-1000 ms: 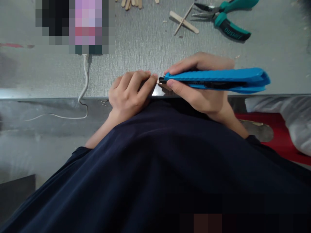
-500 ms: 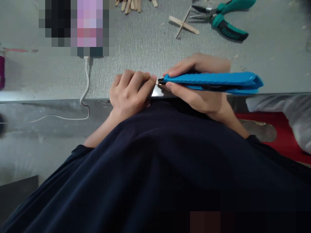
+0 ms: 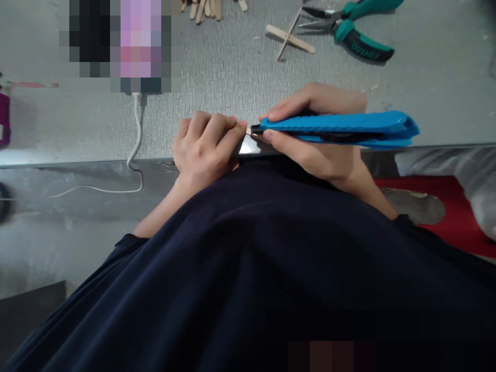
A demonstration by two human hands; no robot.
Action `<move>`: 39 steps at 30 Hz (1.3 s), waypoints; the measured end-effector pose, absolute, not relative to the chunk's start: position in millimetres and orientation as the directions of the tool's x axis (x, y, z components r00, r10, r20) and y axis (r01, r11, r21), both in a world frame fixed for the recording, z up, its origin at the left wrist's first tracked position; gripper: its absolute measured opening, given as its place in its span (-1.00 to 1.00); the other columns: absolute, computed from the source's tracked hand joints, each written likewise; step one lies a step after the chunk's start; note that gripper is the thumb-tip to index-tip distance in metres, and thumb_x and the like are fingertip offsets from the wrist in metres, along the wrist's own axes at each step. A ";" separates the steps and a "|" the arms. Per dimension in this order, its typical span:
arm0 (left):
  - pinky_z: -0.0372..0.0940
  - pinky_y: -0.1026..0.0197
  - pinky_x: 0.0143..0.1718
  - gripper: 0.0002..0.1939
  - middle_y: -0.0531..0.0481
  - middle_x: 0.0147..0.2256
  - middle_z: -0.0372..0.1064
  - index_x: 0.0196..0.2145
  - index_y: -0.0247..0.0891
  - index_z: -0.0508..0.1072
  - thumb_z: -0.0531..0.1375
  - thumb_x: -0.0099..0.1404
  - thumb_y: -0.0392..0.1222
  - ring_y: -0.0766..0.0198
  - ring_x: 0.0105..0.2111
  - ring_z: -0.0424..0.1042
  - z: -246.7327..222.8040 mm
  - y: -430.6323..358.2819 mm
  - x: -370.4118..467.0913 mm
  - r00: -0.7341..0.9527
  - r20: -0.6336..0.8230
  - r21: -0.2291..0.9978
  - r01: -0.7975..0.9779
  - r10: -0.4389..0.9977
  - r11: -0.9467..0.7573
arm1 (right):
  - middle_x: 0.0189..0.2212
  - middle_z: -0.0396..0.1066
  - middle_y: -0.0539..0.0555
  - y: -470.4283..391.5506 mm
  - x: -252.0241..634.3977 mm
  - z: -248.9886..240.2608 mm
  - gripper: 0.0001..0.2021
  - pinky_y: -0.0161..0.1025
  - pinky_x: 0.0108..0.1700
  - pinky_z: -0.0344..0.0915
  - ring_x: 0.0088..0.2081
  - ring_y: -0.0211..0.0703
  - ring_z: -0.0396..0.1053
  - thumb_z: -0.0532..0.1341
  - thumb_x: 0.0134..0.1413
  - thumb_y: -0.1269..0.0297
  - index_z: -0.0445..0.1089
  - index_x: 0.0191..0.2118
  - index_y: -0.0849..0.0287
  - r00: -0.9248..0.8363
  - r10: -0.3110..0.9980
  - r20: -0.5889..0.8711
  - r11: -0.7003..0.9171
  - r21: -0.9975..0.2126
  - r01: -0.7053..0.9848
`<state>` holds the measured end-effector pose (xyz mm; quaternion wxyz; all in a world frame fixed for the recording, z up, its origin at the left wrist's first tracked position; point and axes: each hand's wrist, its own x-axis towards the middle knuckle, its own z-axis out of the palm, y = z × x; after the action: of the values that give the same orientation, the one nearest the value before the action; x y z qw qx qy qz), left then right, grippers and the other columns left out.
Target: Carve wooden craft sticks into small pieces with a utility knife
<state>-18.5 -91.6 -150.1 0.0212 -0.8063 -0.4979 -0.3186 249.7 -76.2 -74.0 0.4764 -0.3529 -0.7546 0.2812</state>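
My right hand [image 3: 323,147] is wrapped round a blue utility knife [image 3: 341,126], its black tip pointing left. Close to that tip, my left hand [image 3: 205,139] is closed near the table edge, thumb and forefinger pinching a thin pale wooden stick [image 3: 249,131]. Only a short end of the stick shows between the fingertips and the knife; fingers hide the rest. The knife tip appears to meet this end, though the blade itself is hard to make out.
Green-handled pliers [image 3: 349,31] lie beyond my right hand, beside two crossed wooden sticks [image 3: 289,37]. Several craft sticks [image 3: 207,8] lie at the far edge of view. A white cable [image 3: 137,129] hangs over the table edge [image 3: 77,161] on the left, running from a blurred-out object.
The view has shifted slightly. My left hand sits a little further from the knife tip, and slightly more of the pale stick shows. Both grips stay the same.
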 end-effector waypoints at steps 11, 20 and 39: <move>0.51 -0.38 0.23 -0.44 -0.13 0.17 0.66 0.34 0.12 0.57 0.01 0.76 0.41 -0.29 0.30 0.65 -151.0 -89.1 -14.6 0.276 0.586 0.299 0.800 0.762 -0.521 | -0.11 0.75 -0.05 -76.6 248.6 -75.7 -0.92 0.05 -0.25 0.64 -0.07 0.18 0.72 0.57 0.39 0.03 0.73 -0.12 -0.22 -0.258 0.789 0.557 0.613 -0.741 0.275; 0.51 -0.38 0.20 -0.44 -0.15 0.14 0.68 0.32 0.12 0.60 0.05 0.74 0.44 -0.32 0.27 0.68 -152.3 -89.4 -15.8 0.271 0.595 0.280 0.813 0.757 -0.511 | -0.15 0.75 -0.08 -74.0 246.5 -81.2 -0.95 -0.03 -0.28 0.59 -0.18 0.08 0.70 0.56 0.37 0.09 0.73 -0.14 -0.20 -0.256 0.758 0.599 0.651 -0.714 0.256; 0.52 -0.28 0.13 -0.57 -0.16 0.06 0.62 0.27 0.01 0.60 0.17 0.75 0.29 -0.23 0.19 0.66 -148.5 -89.8 -13.1 0.267 0.614 0.292 0.797 0.743 -0.528 | -0.18 0.72 -0.04 -79.3 248.0 -68.0 -0.88 0.07 -0.12 0.61 -0.12 0.13 0.68 0.61 0.40 0.21 0.72 -0.15 -0.18 -0.268 0.806 0.527 0.587 -0.767 0.259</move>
<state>-13.1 -89.8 -148.5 0.0376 -0.7950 -0.4842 -0.3635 248.0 -79.3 -68.0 0.4880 -0.3574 -0.7454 0.2802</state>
